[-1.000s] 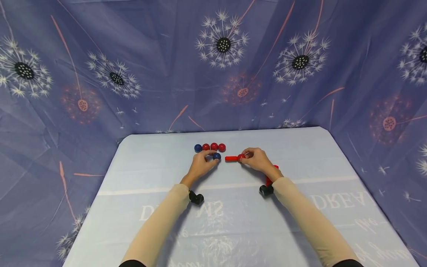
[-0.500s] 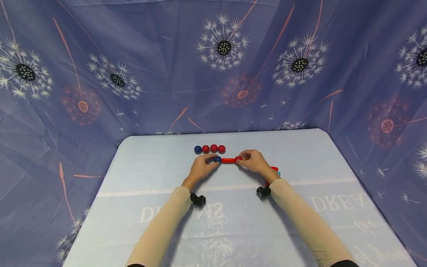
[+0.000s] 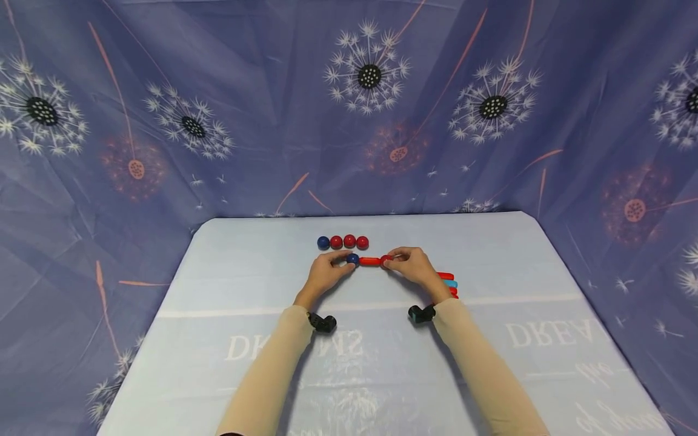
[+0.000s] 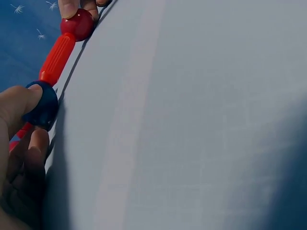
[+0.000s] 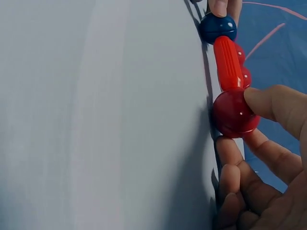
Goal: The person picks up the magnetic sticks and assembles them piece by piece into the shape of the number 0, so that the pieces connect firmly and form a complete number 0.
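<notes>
- The left hand [image 3: 324,272] has its grip pinching a blue ball [image 3: 353,260], thumb on one side and fingers on the other.
- The right hand [image 3: 415,266] has its grip pinching a red ball [image 3: 386,261] the same way.
- A red stick [image 3: 370,261] is between those two balls and touches both, in one line over the bench [image 3: 382,363]. No fingers are on the stick.
- I can't tell how far in the stick goes. If one end is only a bit in, it could pop out when a hand lets go.
- If one hand pushes crooked, the stick might tip and get stuck.
- The balls look round and shiny, so a hard squeeze could make one slip away and roll.
- A row of four balls [image 3: 349,241] sits just behind, near the left fingers. One bump could send them rolling.
- Some other sticks [image 3: 447,276] lie by the right wrist, partly hidden. The sleeve [image 3: 469,339] could knock them if the arm swings.
</notes>
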### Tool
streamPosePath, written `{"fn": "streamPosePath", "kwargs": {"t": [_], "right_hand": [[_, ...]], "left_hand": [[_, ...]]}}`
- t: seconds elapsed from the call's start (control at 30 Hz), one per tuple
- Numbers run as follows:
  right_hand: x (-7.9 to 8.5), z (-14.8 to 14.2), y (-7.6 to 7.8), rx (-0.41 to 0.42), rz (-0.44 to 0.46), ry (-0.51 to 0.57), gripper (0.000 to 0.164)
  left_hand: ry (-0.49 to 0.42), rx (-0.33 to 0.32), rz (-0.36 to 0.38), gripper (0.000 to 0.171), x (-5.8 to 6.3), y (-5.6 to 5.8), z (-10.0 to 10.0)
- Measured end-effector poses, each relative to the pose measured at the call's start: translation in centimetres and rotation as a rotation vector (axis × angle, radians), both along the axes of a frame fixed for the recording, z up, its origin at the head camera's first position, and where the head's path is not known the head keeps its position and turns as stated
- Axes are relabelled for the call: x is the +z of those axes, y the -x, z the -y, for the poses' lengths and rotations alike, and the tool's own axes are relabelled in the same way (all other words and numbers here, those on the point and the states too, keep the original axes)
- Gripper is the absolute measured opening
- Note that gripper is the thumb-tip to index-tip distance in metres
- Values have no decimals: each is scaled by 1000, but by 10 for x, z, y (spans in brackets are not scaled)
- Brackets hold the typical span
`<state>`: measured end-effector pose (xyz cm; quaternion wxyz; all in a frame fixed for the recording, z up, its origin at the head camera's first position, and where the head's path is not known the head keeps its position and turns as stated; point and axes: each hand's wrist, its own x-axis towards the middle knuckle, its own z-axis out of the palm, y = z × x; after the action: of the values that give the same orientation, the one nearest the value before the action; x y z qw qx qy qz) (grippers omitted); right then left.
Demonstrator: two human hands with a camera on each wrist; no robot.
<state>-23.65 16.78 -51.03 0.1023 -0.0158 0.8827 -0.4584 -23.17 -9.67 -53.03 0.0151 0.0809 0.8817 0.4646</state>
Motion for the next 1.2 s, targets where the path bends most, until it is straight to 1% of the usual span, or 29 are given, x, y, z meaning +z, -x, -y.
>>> {"fn": "streamPosePath", "kwargs": {"t": [0.13,0.23,0.37,0.47,0.7,0.9,0.97,1.03,1.2], "right_hand": [[2,5,3,-31,-21,24,37],[4,8,5,-39,-40,37,36],[6,9,8,-23,-44,65,37],[5,7,8,-14,-30,85,39],[-3,3,-1,-28,-19,135,33],[-8,5,-9,-25,26,160,33],[-8,4,-10,-17,38,167,34],[-7,3,-11,-18,30,179,34],[-6,2,-12,-37,43,170,34]], "left_hand": [[-4,7,-21,36,3,4,3],[3,12,-37,36,5,8,4],[-1,19,-49,35,7,11,6],[-11,11,-60,35,8,12,6],[-41,-26,-64,35,6,6,6],[-34,-11,-33,34,2,-3,7],[-35,1,-32,33,1,-7,7],[-51,2,-45,34,2,-9,6],[-43,-29,-50,36,-1,-10,5]]}}
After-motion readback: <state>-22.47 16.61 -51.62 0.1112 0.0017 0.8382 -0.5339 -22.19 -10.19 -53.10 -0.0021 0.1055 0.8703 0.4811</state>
